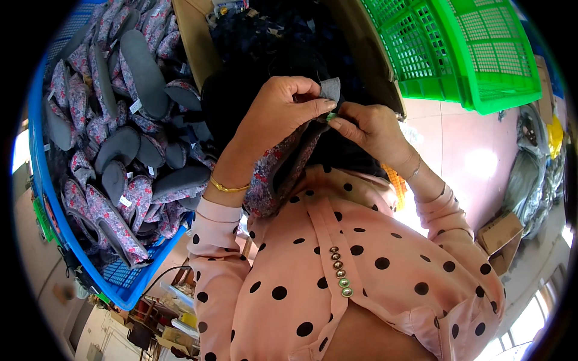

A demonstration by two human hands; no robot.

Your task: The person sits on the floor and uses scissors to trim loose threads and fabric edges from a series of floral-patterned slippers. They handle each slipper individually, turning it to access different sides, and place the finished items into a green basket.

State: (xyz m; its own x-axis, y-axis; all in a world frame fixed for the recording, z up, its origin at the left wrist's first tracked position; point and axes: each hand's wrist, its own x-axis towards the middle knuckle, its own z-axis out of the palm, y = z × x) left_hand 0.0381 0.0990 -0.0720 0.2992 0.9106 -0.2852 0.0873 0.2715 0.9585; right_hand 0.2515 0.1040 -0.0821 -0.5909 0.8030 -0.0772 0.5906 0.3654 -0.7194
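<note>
My left hand is closed on a floral slipper in front of my chest. Its grey edge sticks up as a flap between thumb and fingers, and the flowered upper hangs below toward my lap. My right hand meets the left one at the slipper's edge, thumb and forefinger pinched together. Between those fingertips shows a bit of a small green thing; the rest of it is hidden, so its kind cannot be made out.
At my left stands a blue basket heaped with floral slippers with grey soles. A cardboard box with dark contents is ahead. Green plastic crates sit at the far right, with plastic bags and a small carton nearer.
</note>
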